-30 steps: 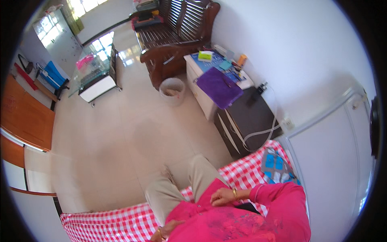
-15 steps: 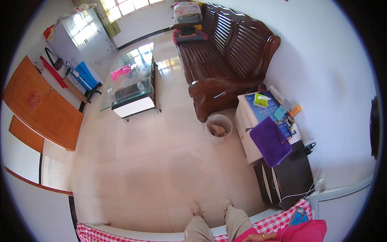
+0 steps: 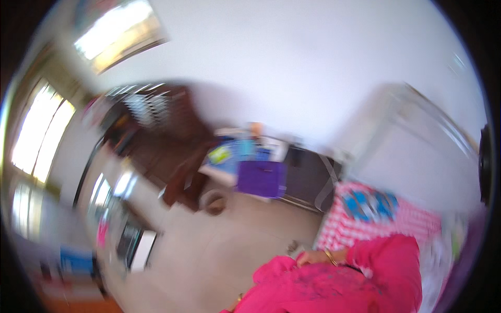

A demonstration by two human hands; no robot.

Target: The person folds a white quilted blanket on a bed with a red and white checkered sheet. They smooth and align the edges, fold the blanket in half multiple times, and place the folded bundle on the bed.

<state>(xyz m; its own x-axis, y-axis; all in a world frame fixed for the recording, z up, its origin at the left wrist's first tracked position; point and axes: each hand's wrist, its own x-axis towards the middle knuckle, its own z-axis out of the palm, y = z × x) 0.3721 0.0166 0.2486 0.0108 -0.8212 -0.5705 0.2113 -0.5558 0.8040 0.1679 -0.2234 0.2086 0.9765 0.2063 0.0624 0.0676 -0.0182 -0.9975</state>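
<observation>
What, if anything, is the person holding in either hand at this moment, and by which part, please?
It cannot be told: the blurred picture shows one hand with a gold bangle resting against the pink garment, fingers unclear; the other hand is hidden.

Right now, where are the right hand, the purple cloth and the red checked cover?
right hand (image 3: 311, 256), head view, on its back, near the wrist bangle.
purple cloth (image 3: 261, 179), head view, on its middle.
red checked cover (image 3: 412, 221), head view, on bare checks.
</observation>
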